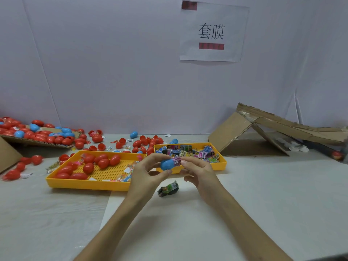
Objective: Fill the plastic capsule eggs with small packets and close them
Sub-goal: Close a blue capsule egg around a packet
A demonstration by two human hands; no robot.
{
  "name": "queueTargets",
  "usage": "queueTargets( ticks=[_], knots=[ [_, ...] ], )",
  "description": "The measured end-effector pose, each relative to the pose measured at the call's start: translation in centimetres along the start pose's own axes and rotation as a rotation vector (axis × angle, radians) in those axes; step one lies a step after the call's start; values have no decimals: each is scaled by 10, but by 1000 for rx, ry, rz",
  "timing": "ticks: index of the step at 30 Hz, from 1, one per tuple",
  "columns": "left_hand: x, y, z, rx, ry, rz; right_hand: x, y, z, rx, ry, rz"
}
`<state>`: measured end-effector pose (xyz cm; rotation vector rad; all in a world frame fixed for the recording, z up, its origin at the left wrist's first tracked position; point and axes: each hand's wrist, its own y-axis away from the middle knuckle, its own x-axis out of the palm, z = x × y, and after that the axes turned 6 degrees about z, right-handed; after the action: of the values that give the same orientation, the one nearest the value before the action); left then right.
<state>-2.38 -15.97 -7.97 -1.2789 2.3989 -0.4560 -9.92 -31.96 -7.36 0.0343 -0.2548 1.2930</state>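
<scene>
Left hand [148, 172] grips blue egg [166, 164] sideways; right hand [197, 171] pinches packet [177, 160] protruding rightward.

Blue egg half [166, 164], pink printed packet [176, 160], yellow trays [90, 183], red eggs [103, 163].

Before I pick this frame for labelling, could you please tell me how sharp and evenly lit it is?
Head view: soft, even light, faint shadow under the yellow plastic tray, no glare; centre sharp, the blue plastic capsule egg held by left hand and right hand reads clearly; red plastic eggs at the left edge are blurred; wide-angle lens slants the wall seams.
</scene>
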Motion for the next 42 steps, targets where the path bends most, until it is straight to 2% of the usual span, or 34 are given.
queueTargets(
  ticks=[7, 14, 22, 29, 42],
  knots=[
    [1, 1, 3, 1, -10, 22, 0, 1, -3, -67, 63, -19],
    [2, 1, 2, -15, -5, 27, 3, 3, 0, -240, 227, -30],
    [1, 1, 0, -43, 26, 9, 2, 3, -1, -316, 297, -57],
    [0, 1, -1, -58, -1, 26, 4, 3, -6, -402, 537, -96],
    [2, 1, -2, -65, 6, 9, 6, 5, -8, -454, 544, -82]
  ],
)
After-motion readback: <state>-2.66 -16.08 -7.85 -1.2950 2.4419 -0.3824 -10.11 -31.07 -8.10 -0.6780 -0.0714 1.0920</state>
